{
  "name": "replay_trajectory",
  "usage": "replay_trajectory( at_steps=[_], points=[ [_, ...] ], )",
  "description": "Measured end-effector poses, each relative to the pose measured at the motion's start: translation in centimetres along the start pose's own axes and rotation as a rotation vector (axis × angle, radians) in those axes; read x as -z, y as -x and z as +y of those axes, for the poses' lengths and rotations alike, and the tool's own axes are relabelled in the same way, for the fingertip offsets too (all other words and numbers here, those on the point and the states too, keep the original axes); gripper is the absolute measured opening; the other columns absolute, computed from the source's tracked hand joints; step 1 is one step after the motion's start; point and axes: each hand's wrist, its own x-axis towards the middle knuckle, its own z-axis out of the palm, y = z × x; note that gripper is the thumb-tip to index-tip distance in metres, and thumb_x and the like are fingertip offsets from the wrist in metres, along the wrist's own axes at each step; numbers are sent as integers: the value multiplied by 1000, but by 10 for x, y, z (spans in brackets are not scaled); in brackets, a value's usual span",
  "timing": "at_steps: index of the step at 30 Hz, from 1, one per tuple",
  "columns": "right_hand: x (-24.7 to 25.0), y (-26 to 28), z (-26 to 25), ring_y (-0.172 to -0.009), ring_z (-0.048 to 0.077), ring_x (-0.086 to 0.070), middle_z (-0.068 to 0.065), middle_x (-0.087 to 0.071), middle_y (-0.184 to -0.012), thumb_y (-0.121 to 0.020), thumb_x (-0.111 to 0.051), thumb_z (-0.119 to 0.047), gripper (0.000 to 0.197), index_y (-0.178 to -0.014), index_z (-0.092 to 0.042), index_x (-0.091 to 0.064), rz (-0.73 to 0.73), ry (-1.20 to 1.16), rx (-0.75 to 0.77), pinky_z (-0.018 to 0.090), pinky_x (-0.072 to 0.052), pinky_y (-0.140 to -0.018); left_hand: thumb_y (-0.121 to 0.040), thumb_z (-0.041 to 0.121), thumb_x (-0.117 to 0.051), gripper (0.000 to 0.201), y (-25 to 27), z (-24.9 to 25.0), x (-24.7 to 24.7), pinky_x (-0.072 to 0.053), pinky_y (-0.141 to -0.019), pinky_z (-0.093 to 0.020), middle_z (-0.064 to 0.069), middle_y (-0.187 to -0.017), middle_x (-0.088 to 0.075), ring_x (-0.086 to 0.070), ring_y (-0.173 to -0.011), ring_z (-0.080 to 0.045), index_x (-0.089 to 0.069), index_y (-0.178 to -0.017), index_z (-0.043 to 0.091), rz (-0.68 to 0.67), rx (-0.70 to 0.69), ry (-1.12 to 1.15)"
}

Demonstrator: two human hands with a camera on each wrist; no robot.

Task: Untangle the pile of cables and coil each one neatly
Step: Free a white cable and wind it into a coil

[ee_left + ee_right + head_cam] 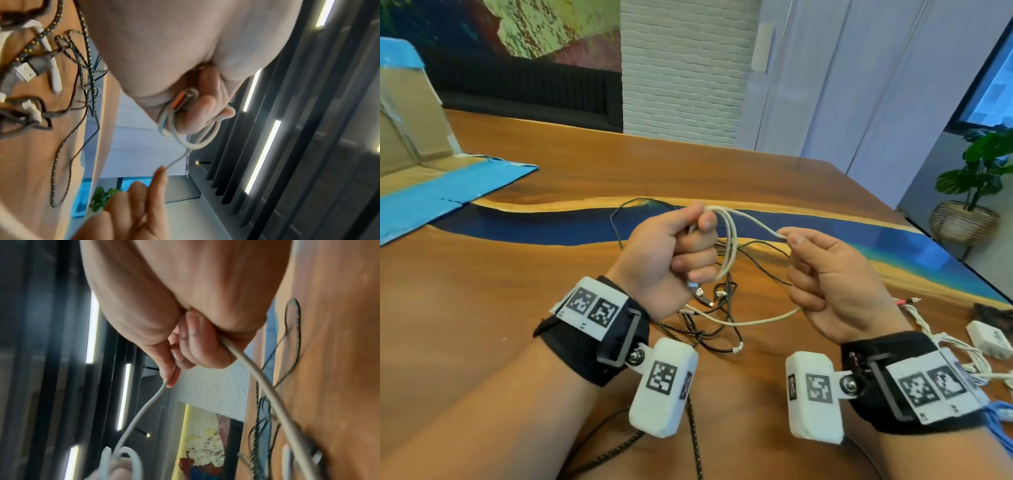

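A white cable (pixel 729 236) is being held up above the desk (pixel 517 281) between both hands. Several of its loops are being gripped in the curled fingers of the left hand (pixel 671 260), with the thumb being pressed over the top of them. From there a strand is being led across to the right hand (pixel 832 277), where it is being pinched between thumb and forefinger; the same cable is being passed through the curled lower fingers and is trailing back down to the desk under the hands. A tangle of black braided cables (pixel 709 318) is lying on the wood directly beneath, plugs mixed in. More white cabling and a white charger (pixel 989 339) are lying at the right edge, and opened cardboard (pixel 410 113) is lying at the far left.
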Motion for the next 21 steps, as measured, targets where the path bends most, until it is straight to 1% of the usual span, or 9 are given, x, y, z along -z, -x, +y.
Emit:
replay_trajectory(
  at_steps=[2, 5, 7, 9, 12, 15, 17, 19, 21],
  points=[
    [3, -3, 5, -42, 8, -23, 1, -37, -61, -101, -58, -14, 20, -95, -14, -77, 44, 159, 26, 17, -18, -34, -107, 32, -36, 38, -1, 2, 3, -28, -43, -19, 9, -56, -20, -18, -44, -7, -62, -91, 11, -57, -56, 167],
    [-3, 0, 8, -41, 11, -29, 6, -55, -65, -100, -60, -12, 19, -99, -16, -79, -9, 375, 18, 18, -22, -35, -108, 26, -34, 40, -4, 5, 4, -53, -61, -21, 8, -61, -43, -49, -53, -6, -63, -120, 1, 11, -195, 306],
    [-12, 8, 10, -41, 14, -40, 7, -71, -76, -100, -60, -9, 21, -106, -19, -77, -136, 563, 9, 21, -32, -35, -108, 20, -36, 38, -6, 5, 4, -59, -89, -31, 2, -76, -62, -70, -77, -12, -58, -129, -3, 111, -305, 289],
    [-23, 16, 14, -43, 15, -49, 8, -77, -85, -100, -61, -9, 19, -108, -16, -76, -300, 661, -21, 26, -44, -40, -108, 16, -38, 35, -9, 4, 5, -53, -102, -37, -5, -94, -71, -73, -102, -20, -54, -132, -3, 222, -360, 163],
    [-36, 23, 18, -39, 16, -49, 14, -74, -75, -96, -68, -13, 12, -91, -5, -76, -442, 605, -28, 31, -47, -46, -108, 10, -40, 27, -11, -1, 4, -55, -84, -34, -13, -104, -74, -73, -104, -25, -56, -127, 0, 350, -321, -174],
    [-37, 19, 16, -33, 10, -39, 11, -61, -58, -93, -68, -13, 16, -84, 0, -71, -358, 358, 47, 25, -41, -40, -106, 8, -45, 29, -9, -13, 0, -49, -71, -35, -14, -111, -71, -70, -85, -20, -71, -92, 10, 330, -190, -620],
    [-33, 15, 14, -33, 6, -35, 8, -59, -60, -90, -64, -12, 16, -88, 1, -72, -271, 189, 98, 22, -36, -38, -107, 20, -47, 33, -7, -17, -1, -45, -70, -40, -12, -91, -69, -62, -69, -21, -74, -89, 13, 199, -103, -782],
    [-28, 11, 13, -39, 7, -36, 8, -63, -68, -92, -59, -8, 19, -94, -3, -77, -208, 68, 134, 21, -34, -40, -108, 35, -44, 47, -4, -16, -1, -41, -71, -46, -6, -62, -51, -44, -56, -19, -74, -75, 21, 92, -45, -854],
    [-21, 6, 11, -44, 9, -37, 9, -68, -74, -91, -58, -7, 20, -100, -6, -76, -130, -34, 156, 21, -34, -44, -108, 42, -41, 51, -2, -13, -1, -37, -67, -43, 2, -54, -32, -29, -52, -17, -75, -76, 20, 58, 0, -860]
  ],
)
